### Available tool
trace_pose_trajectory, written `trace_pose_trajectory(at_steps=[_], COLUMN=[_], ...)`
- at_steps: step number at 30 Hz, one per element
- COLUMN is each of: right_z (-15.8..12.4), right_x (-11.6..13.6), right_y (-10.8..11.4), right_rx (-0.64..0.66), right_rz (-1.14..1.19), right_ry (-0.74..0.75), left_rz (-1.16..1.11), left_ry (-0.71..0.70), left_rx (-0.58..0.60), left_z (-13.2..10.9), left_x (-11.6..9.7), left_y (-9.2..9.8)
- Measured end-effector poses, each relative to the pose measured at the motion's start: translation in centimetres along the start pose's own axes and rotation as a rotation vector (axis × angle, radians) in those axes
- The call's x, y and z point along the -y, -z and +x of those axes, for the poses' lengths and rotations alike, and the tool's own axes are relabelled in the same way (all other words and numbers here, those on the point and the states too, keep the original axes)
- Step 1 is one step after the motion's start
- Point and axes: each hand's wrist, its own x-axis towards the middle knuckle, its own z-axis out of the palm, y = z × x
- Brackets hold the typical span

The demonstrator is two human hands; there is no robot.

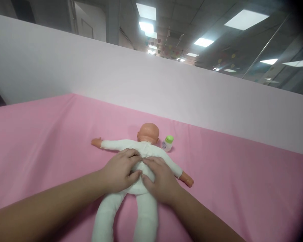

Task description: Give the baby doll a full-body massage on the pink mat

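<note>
A baby doll (131,146) in a white bodysuit lies face down on the pink sheet (53,134), bald head away from me, arms spread, legs toward me. My left hand (121,171) rests flat on the doll's back and left side, fingers stretched out. On the right side of the doll's back lies my right hand (160,179), fingers extended too. The fingertips of both hands nearly meet over the doll's spine. Neither hand grips anything.
A small white bottle with a green cap (168,143) stands just right of the doll's head. A pale partition wall (151,84) runs along the far edge of the sheet. Ceiling lights show above it.
</note>
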Motion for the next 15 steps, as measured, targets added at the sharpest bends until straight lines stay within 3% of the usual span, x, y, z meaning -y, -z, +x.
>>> trace_pose_trajectory(at_steps=[7, 15], right_z=[-0.14, 0.34], right_x=[0.26, -0.11], right_y=[0.07, 0.72], right_rx=[-0.057, 0.126], right_rz=[-0.086, -0.058], right_ry=[0.015, -0.042], left_rz=[0.081, 0.077], left_ry=[-0.056, -0.024], left_rx=[-0.063, 0.056], left_z=[-0.28, 0.19], left_x=[0.13, 0.99], left_y=[-0.11, -0.59])
